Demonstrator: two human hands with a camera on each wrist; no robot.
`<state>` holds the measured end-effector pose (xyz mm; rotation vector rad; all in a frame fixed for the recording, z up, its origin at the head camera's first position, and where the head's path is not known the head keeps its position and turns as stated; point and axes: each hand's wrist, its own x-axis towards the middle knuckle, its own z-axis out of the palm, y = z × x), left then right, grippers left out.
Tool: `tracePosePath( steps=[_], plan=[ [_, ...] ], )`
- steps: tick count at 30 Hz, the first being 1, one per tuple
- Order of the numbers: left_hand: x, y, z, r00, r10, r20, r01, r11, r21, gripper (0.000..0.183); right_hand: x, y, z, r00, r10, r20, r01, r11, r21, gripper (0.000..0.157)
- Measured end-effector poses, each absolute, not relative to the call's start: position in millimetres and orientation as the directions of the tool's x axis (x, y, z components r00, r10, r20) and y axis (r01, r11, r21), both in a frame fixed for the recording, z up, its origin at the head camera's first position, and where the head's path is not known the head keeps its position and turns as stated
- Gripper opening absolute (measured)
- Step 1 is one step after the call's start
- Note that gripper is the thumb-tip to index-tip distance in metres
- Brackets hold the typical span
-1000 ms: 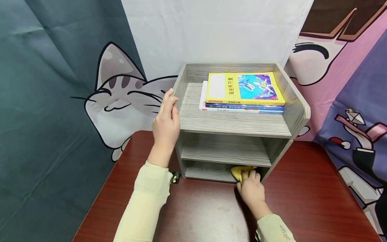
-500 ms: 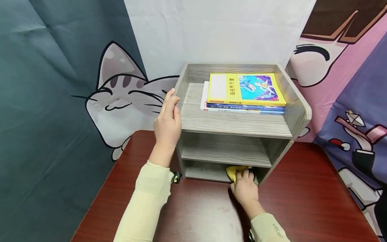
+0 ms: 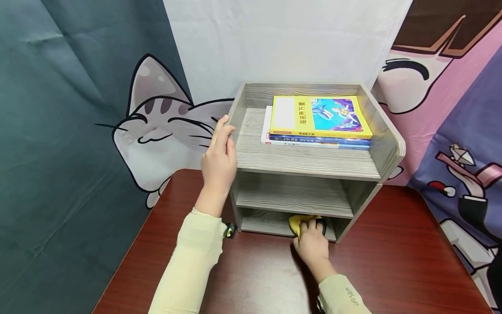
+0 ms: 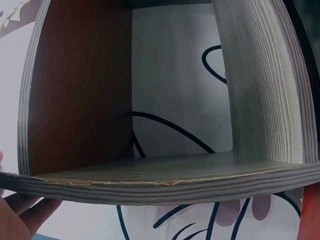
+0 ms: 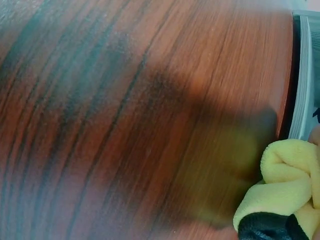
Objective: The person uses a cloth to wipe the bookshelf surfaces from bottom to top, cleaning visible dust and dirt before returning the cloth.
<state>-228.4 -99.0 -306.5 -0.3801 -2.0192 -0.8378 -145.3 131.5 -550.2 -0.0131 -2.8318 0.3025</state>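
A small grey wood-grain shelf unit [image 3: 294, 209] stands on the table. My left hand [image 3: 219, 168] rests against the outside of its left side panel [image 4: 165, 192], fingers fairly straight. In the left wrist view, parts of those fingers [image 4: 42, 212] show beneath the panel's edge. Down at the bottom compartment, my right hand [image 3: 312, 244] holds a bunched yellow cloth [image 3: 296, 223] with a black part, against the bottom board [image 3: 262, 222]. The right wrist view shows the fluffy cloth [image 5: 285, 175] folded at its lower right, with the fingers mostly cut off.
On the top shelf lies a stack of books, a yellow one [image 3: 290, 114] uppermost. The middle shelf [image 3: 294, 196] is above my right hand. The reddish-brown table [image 3: 392, 261] spreads around the unit, with printed cloth hangings [image 3: 290, 43] behind it.
My right hand has slid left along the bottom compartment with the yellow cloth, away from the right side panel. The left hand stays at the left panel.
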Motion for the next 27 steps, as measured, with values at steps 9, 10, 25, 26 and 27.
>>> tracePosePath(
  steps=[9,10,25,26,27],
  plan=[
    [-228.5,-98.4,-306.3,-0.556,-0.053,0.830,0.552,0.723,0.415,0.020,-149.5,119.9,-551.5,-0.955,0.025,0.296,-0.032,0.982,-0.187,0.042],
    [-228.6,-98.5,-306.4,-0.555,-0.054,0.830,0.552,0.723,0.416,0.020,-150.0,118.3,-551.7,-0.954,0.023,0.298,-0.035,0.982,-0.186,0.042],
    [-228.6,-98.7,-306.8,-0.559,-0.055,0.827,0.546,0.727,0.417,0.021,-155.2,98.4,-551.7,-0.951,-0.019,0.308,-0.069,0.986,-0.152,0.043],
    [-228.5,-98.9,-306.8,-0.559,-0.054,0.828,0.545,0.728,0.416,0.021,-155.7,97.0,-551.6,-0.952,-0.022,0.306,-0.071,0.986,-0.148,0.043],
    [-228.5,-99.0,-306.7,-0.559,-0.053,0.828,0.545,0.729,0.414,0.021,-156.3,95.6,-551.6,-0.952,-0.023,0.305,-0.071,0.987,-0.146,0.042]
  ],
)
